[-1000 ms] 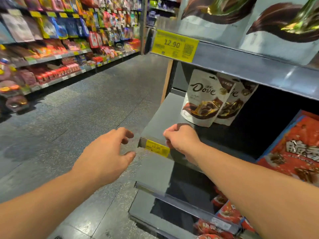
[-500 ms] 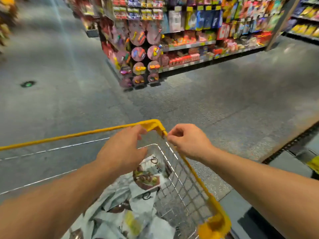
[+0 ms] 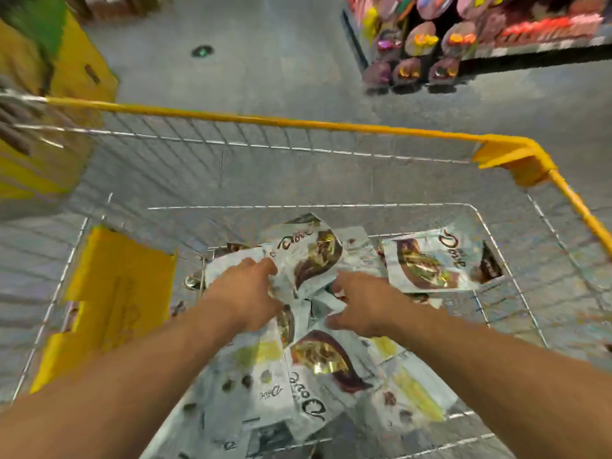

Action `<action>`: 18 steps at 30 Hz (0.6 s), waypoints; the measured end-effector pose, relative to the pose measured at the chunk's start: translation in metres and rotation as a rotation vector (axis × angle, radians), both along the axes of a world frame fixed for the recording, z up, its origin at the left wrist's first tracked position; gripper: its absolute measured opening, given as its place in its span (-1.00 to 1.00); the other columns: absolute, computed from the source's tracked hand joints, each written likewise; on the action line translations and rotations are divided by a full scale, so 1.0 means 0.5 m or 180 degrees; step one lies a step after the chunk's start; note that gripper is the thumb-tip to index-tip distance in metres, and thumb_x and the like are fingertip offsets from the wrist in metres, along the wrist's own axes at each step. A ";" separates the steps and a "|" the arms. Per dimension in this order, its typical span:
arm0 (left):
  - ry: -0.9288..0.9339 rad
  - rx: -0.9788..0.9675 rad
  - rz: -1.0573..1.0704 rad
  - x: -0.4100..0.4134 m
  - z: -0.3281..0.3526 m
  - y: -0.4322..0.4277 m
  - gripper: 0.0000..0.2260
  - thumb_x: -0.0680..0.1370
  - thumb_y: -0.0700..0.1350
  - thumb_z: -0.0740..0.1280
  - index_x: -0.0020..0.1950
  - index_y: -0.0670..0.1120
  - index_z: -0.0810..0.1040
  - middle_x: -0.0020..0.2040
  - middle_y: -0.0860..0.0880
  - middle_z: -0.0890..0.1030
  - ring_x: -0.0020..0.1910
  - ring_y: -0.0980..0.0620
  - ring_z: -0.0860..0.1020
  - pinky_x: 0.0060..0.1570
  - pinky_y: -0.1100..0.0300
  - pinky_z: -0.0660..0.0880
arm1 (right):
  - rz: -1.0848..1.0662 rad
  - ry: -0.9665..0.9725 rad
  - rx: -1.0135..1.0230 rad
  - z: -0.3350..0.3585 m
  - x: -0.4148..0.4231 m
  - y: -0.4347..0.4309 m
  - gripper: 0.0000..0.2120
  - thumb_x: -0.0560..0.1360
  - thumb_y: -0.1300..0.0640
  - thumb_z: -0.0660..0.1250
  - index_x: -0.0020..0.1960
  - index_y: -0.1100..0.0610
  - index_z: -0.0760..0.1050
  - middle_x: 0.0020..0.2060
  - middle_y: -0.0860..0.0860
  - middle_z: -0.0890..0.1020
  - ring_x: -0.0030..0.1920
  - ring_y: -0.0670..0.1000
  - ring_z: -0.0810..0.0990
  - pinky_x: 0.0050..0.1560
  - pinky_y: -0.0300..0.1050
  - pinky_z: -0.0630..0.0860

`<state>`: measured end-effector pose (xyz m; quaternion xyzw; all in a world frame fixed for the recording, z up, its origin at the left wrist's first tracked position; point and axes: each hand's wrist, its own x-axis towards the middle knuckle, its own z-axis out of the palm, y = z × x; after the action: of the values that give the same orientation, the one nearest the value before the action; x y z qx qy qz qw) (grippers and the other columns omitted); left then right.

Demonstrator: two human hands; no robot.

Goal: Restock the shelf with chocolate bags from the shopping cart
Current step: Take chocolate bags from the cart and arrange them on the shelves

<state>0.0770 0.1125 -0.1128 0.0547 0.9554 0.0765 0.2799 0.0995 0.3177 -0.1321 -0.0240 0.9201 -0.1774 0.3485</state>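
Now, head view, looking down into the cart [image 3: 516,157]: wire basket, yellow rim along the far and right sides. Both forearms reach in from the bottom edge of the frame.

Bags [image 3: 265,389]: white Dove chocolate bags lie in a loose heap on the basket floor, overlapping, mostly flat, logos facing different ways. Top bag [image 3: 311,256] sits on the heap toward the far side, face up and tilted, logo at its upper left. Right bag [image 3: 433,260] lies flat just beside it, near the right wire wall, logo turned sideways. Near bag [image 3: 328,366] lies closest to the person, logo upside down.

Left hand [image 3: 245,293]: palm down over the heap, fingertips at the left edge of the top bag and touching it. Motion blur hides the fingers, so pinch or plain touch cannot be told.

Right hand [image 3: 361,306]: palm down, fingers spread and fairly straight, index tip at the lower right corner of the top bag, thumb out toward the left hand. It appears to hold nothing.

The hands are apart, with the lower part of the top bag between them.

Yellow flap [image 3: 112,299] stands inside the basket at left. Beyond the cart is grey floor [image 3: 265,61], with a rack [image 3: 463,38] of round colourful packs at upper right, well apart from the cart
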 end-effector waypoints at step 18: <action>-0.0738 -0.0070 -0.0617 -0.024 -0.217 -0.022 -0.41 0.44 0.06 0.39 0.44 0.03 0.29 0.34 -0.05 0.38 0.31 -0.09 0.39 0.22 0.04 0.40 | -0.2606 -0.0432 -0.0079 -0.229 -0.024 -0.044 0.20 0.00 -0.52 0.42 0.44 0.14 0.28 0.34 0.16 0.46 0.30 0.19 0.47 0.31 0.12 0.46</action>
<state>0.0651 0.1017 -0.2211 0.1344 0.9077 0.0445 0.3951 0.0876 0.2958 -0.2465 0.3515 0.8264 -0.3135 0.3087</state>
